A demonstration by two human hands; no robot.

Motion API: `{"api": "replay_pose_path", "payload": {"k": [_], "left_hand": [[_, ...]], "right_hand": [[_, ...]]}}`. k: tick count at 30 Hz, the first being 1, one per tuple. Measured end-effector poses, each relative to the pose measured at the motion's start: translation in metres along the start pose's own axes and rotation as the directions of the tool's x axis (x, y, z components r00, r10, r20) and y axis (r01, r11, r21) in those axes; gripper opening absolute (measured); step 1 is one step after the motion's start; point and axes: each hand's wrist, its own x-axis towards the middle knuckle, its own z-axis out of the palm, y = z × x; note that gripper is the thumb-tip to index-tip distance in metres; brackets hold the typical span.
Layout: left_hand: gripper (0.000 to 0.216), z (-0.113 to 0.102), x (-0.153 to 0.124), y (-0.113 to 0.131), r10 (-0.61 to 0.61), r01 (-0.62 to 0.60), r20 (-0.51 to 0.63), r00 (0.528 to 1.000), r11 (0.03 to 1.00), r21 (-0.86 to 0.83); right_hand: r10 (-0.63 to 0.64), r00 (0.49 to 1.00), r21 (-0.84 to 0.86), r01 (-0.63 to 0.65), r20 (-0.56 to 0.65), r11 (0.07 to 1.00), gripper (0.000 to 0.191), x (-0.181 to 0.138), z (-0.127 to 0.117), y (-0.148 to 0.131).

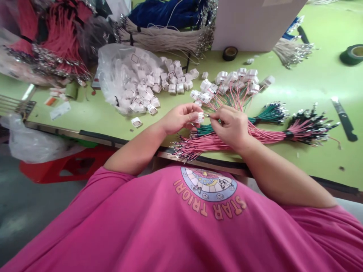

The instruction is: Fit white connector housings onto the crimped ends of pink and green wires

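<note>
My left hand [178, 118] pinches a small white plastic connector [199, 117] just above the green table's [99, 109] near edge. My right hand [230, 125] is closed in a pinch right beside it, holding a thin wire end against the connector. Under my right hand lies a bundle of pink wires [215, 141] with metal tips pointing left. A bundle of green wires [266, 114] lies just behind it. Farther back sits a cluster of connectors with pink and green wires fitted [232, 85].
A clear bag spilling loose white connectors [141, 85] lies at the left rear. Behind it are grey [167, 37], red [56, 41] and blue [170, 13] wire bundles and a white box [255, 22]. Tape rolls [230, 53] [352, 54] and a dark knife-like tool [344, 119] lie to the right.
</note>
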Motion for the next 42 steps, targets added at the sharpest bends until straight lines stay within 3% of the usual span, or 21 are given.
{"api": "replay_pose_path", "payload": {"k": [9, 18, 25, 32, 38, 42], "left_hand": [[0.063, 0.002, -0.003, -0.002, -0.016, 0.015, -0.017, 1.000, 1.000, -0.027], [0.066, 0.000, -0.003, -0.002, -0.028, 0.026, -0.032, 0.999, 0.998, -0.052], [0.063, 0.006, -0.002, -0.002, -0.006, 0.007, -0.064, 0.998, 1.000, 0.022], [0.063, 0.008, -0.001, -0.001, 0.038, -0.029, -0.124, 0.992, 0.997, 0.074], [0.055, 0.008, 0.001, -0.002, 0.033, -0.024, -0.094, 0.995, 0.995, 0.094], [0.043, -0.001, 0.003, -0.001, 0.083, -0.058, -0.186, 0.979, 0.989, 0.135]], "right_hand": [[-0.081, 0.979, -0.328, 0.139, 0.186, 0.934, 0.033, -0.003, 0.002, 0.000], [-0.102, 0.961, -0.453, 0.212, 0.256, 0.866, 0.036, -0.003, 0.003, 0.001], [-0.073, 0.965, -0.407, 0.173, 0.251, 0.897, 0.035, -0.005, 0.011, -0.001], [0.023, 0.987, -0.124, -0.003, 0.159, 0.992, 0.022, -0.005, 0.015, 0.002], [-0.004, 0.970, -0.128, 0.036, 0.244, 0.991, 0.027, -0.003, 0.016, 0.006], [0.015, 0.983, -0.141, 0.011, 0.184, 0.990, 0.026, -0.002, 0.007, -0.005]]}}
